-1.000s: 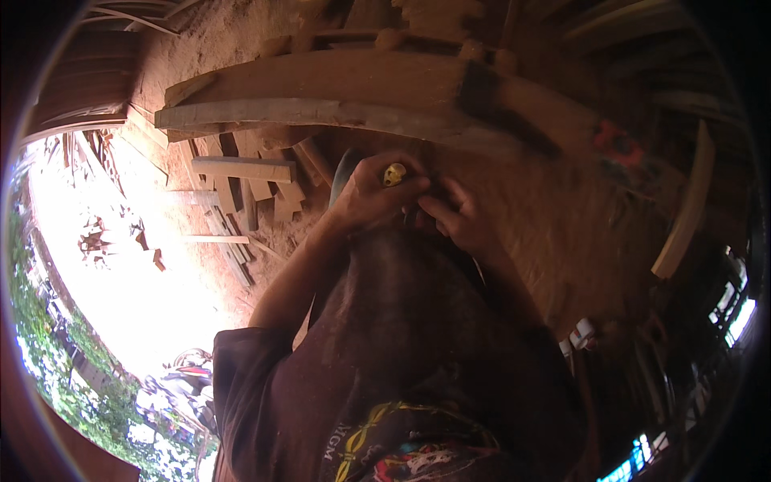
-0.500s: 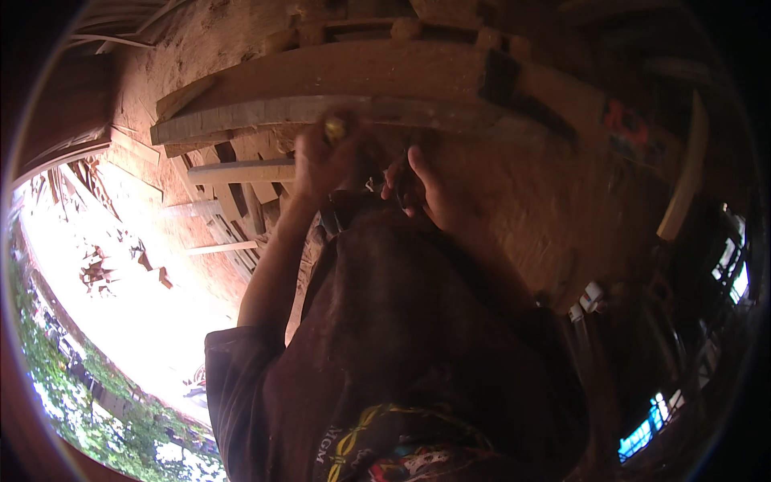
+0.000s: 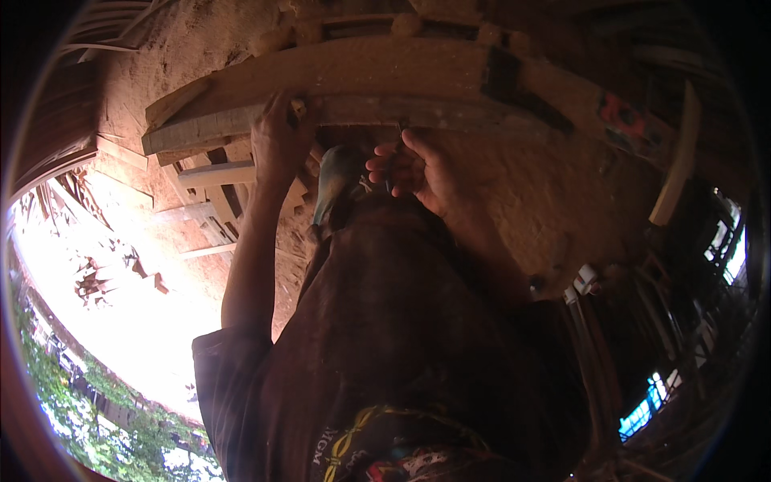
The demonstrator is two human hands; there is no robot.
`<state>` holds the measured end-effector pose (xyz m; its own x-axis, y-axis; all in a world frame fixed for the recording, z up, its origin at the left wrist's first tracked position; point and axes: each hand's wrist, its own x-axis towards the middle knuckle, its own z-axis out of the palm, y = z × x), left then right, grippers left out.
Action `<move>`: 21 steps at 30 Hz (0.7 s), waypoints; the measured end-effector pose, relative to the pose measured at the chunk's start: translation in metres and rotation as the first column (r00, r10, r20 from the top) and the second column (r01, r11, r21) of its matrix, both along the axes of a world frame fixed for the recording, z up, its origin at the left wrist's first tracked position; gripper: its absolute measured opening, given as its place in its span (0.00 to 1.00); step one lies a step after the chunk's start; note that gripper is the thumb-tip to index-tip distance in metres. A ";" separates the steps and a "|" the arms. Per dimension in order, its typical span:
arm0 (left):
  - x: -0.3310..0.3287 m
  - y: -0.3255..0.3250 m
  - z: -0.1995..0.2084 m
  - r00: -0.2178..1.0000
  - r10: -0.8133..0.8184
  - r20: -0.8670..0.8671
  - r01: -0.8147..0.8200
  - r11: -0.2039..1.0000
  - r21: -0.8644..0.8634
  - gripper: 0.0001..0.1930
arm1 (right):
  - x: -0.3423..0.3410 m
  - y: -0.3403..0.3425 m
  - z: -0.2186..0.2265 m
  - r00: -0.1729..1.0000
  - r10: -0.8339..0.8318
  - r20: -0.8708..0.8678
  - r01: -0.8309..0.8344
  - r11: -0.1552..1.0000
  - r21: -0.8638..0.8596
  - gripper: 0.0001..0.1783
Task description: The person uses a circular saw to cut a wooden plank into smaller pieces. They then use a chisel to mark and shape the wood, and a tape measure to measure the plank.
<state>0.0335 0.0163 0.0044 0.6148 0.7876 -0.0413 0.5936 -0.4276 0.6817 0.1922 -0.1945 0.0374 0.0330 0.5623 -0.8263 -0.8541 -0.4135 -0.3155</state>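
Observation:
My left hand [image 3: 277, 136] is closed at the left part of a long wooden beam [image 3: 450, 112]. In its grip is a small, rounded yellow-and-dark thing, seemingly a tape measure [image 3: 299, 108], mostly covered by the fingers. A thin straight line runs from it along the beam's near edge toward my right hand [image 3: 422, 173]. That hand is palm up with curled fingers, just on the near side of the beam. Between its thumb and fingers is a thin dark stick [image 3: 389, 186], too dim to tell its kind. My foot [image 3: 339, 173] shows between the two hands.
Offcuts and boards [image 3: 217, 174] lie on the dusty ground at the left. A dark block [image 3: 499, 74] rests on the wide timber behind the beam. Farther right are a red-and-black thing [image 3: 622, 116] and a curved wooden strip [image 3: 677, 165].
My left hand has moved left along the beam with the tape measure, away from my right hand. My right hand has turned more palm up, and my foot has come into view.

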 end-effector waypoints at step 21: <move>-0.004 0.006 -0.011 0.991 -0.106 0.079 0.092 0.982 0.166 0.11 | -0.021 0.002 -0.029 0.884 0.088 0.459 -0.132 0.989 0.064 0.32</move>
<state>0.0292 0.0225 -0.0067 0.6858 0.7145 0.1388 0.4843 -0.5903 0.6458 0.1714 -0.1920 0.0083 0.3256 0.6562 -0.6808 -0.5590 -0.4471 -0.6983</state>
